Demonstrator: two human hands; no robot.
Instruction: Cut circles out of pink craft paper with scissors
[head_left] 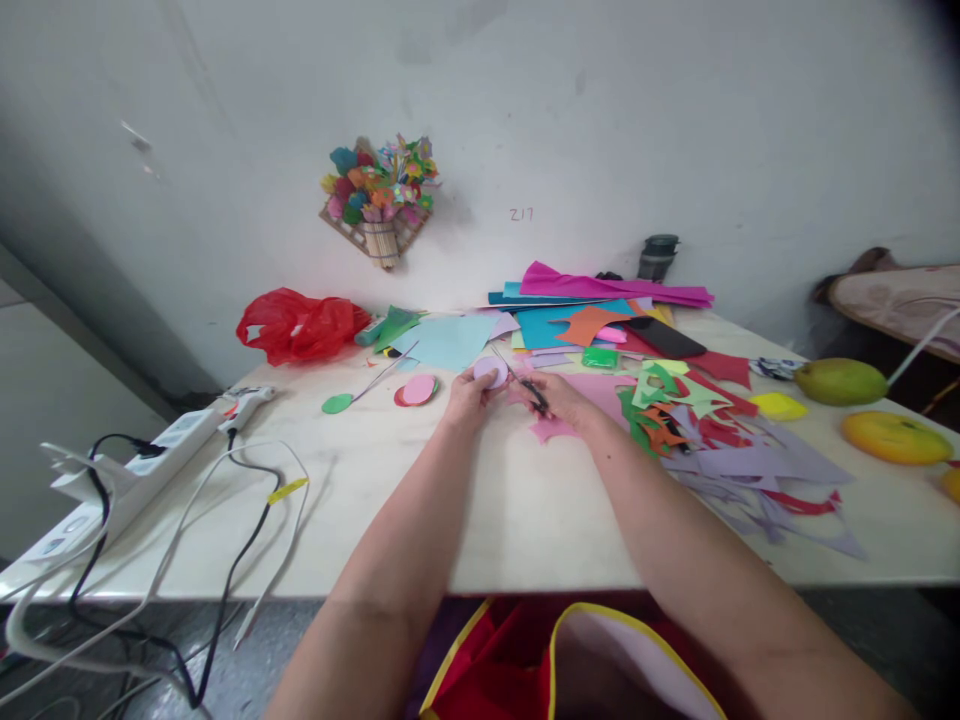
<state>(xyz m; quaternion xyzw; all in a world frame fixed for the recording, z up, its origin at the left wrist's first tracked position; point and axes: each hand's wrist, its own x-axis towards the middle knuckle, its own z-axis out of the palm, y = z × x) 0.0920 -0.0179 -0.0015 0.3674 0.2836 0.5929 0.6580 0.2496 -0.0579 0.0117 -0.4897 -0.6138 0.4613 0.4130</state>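
Between the thumb and fingers of my left hand [469, 397] is a light purple paper circle [490, 372]. My right hand [561, 398] grips a pair of scissors with black handles [535, 396], and the blades point toward the circle's right edge. Whether the blades touch the paper I cannot tell. Pink paper [556, 430] lies under and beside my right hand. To the left of my left hand rest a pink paper circle [419, 388], partly over a red one, and a green paper circle [337, 403] by a thin stick.
Paper scraps [742, 460] spread over the right side, near two mangoes [840, 382]. Coloured sheets [570, 325] and a black phone-like slab [666, 338] lie behind. A red plastic bag [304, 325] sits back left. A power strip [150, 475] with cables occupies the left edge.
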